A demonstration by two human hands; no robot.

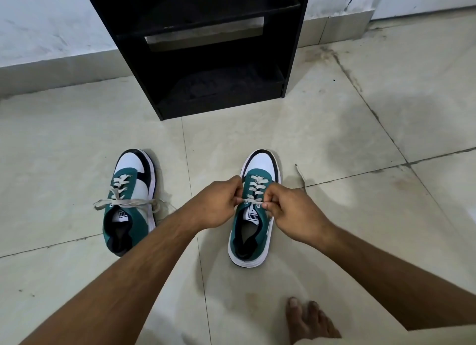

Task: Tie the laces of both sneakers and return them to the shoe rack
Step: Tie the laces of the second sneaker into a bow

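Two green, white and black sneakers stand on the tiled floor, toes pointing at the rack. On the left sneaker [128, 200] the grey laces [123, 203] lie loose, spread out to both sides. Over the right sneaker [253, 216] my left hand [219, 203] pinches one end of its lace [253, 199] and my right hand [288, 213] pinches the other end, both held just above the tongue. The black shoe rack [206, 48] stands behind the sneakers against the wall, and its lower shelves look dark and bare.
A bare foot [309, 321] rests on the floor at the bottom right. Pale floor tiles [360, 138] with dark stains and grout lines stretch around the shoes. A white wall [51, 17] with a low skirting runs behind the rack.
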